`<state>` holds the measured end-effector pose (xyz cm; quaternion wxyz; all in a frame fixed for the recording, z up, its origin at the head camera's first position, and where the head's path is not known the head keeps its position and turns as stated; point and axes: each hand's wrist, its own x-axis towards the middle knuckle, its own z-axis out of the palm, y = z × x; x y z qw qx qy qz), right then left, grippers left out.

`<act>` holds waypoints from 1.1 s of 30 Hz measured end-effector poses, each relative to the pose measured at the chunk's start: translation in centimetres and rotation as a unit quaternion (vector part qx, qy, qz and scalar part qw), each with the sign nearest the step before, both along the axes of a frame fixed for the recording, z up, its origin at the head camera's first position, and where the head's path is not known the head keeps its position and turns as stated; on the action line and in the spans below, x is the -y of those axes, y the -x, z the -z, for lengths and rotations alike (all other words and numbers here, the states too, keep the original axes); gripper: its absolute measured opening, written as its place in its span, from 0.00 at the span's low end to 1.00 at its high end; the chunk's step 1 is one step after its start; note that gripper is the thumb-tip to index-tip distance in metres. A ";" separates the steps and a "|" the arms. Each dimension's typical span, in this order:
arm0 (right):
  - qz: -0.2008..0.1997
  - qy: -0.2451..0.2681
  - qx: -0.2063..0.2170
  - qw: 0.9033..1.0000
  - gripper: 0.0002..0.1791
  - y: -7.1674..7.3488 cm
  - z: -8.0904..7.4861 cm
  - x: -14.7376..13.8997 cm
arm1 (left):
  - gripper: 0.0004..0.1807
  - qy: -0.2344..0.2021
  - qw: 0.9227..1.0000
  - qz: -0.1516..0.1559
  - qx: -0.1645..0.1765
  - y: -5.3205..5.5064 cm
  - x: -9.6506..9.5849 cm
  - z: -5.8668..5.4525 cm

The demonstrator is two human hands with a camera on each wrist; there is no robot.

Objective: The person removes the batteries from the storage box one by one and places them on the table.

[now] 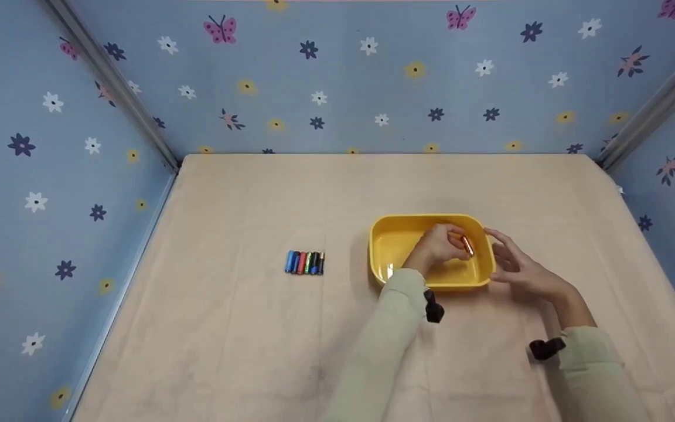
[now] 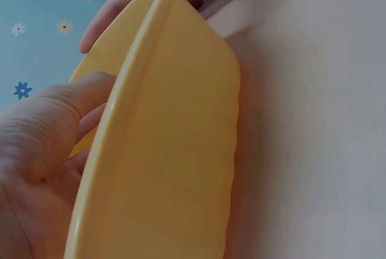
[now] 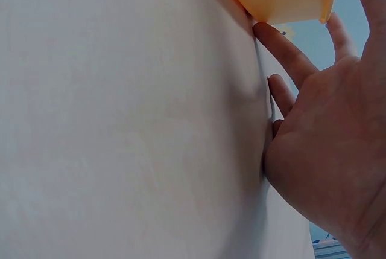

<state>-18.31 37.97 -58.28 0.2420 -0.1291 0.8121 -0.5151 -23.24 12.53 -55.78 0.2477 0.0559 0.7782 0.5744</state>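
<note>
A yellow plastic tub (image 1: pixel 393 219) stands on the table. My left hand (image 1: pixel 438 243) reaches down into it, and its fingertips pinch a small copper-red battery (image 1: pixel 467 246) close to the tub's right end wall. In the left wrist view the tub's near wall hides those fingertips and the battery. At the tub's right end, my right hand (image 1: pixel 525 272) touches the outside with fingers spread, one up at the rim and another lower on the wall, as the right wrist view shows.
Several batteries (image 1: pixel 305 262) in blue, red, green and black lie side by side in a neat row left of the tub. A pale cloth covers the table (image 1: pixel 244 328). Blue flowered panels (image 1: pixel 349 76) wall in the back and both sides.
</note>
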 end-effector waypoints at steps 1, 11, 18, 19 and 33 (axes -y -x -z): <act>-0.002 0.000 -0.002 1.000 0.55 0.0 0.0 0.0 | 0.27 0.004 1.000 -0.006 -0.001 0.0 -0.1 0.0; 0.004 -0.003 -0.001 1.000 0.55 0.0 0.1 -0.1 | 0.23 0.102 0.993 -0.042 0.031 1.3 -1.8 0.9; 0.004 -0.003 -0.003 1.000 0.55 -0.1 0.1 -0.2 | 0.25 0.136 0.987 -0.083 0.011 0.2 -2.3 0.1; 0.004 -0.001 -0.003 1.000 0.55 -0.1 0.1 -0.2 | 0.25 0.146 0.985 -0.090 0.004 -0.1 -2.4 -0.2; 0.003 0.000 -0.004 1.000 0.55 -0.1 -0.1 -0.1 | 0.24 0.251 0.958 -0.134 -0.042 -1.0 -4.0 0.3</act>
